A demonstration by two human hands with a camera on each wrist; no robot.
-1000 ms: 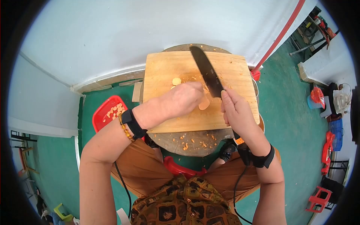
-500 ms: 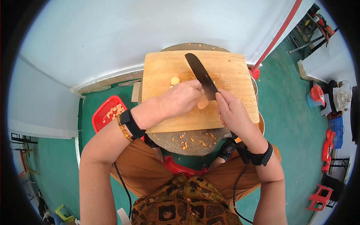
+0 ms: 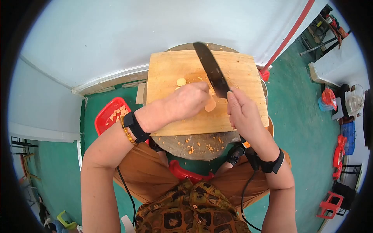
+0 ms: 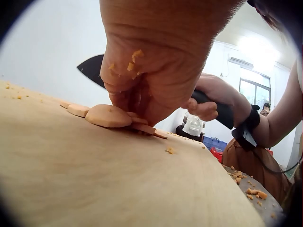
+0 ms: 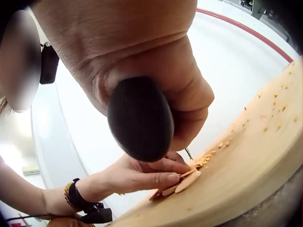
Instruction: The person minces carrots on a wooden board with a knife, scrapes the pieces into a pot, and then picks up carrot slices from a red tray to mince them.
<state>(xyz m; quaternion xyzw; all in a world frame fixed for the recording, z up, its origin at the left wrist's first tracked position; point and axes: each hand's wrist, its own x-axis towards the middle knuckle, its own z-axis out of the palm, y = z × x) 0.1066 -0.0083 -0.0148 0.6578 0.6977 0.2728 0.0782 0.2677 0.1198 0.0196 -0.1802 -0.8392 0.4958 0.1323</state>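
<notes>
My left hand [image 3: 186, 99] is bent down over the wooden cutting board [image 3: 167, 64], thumb and fingertips pinching pale orange vegetable slices [image 4: 109, 116]. In the right wrist view the thumb lies against one side of the overlapping slices [image 5: 188, 181]. My right hand [image 3: 244, 112] grips a black kitchen knife [image 3: 213, 72] by its handle [image 5: 140, 120]. The blade is raised beside the left fingertips, pointing toward the wall. A yellowish round slice [image 3: 181, 82] lies on the board beyond the left hand. Orange crumbs stick to the left palm in its wrist view.
Under the board is a round stump-like table [image 3: 175, 149] strewn with orange crumbs. A red basin [image 3: 101, 120] holding cut slices stands on the floor at left. A bowl [image 3: 271, 128] shows past the board's right edge. The white wall [image 3: 128, 35] rises just behind.
The knife dipped toward the slices half a second ago and is now lifted again. My left hand stays in nearly the same place on the slices.
</notes>
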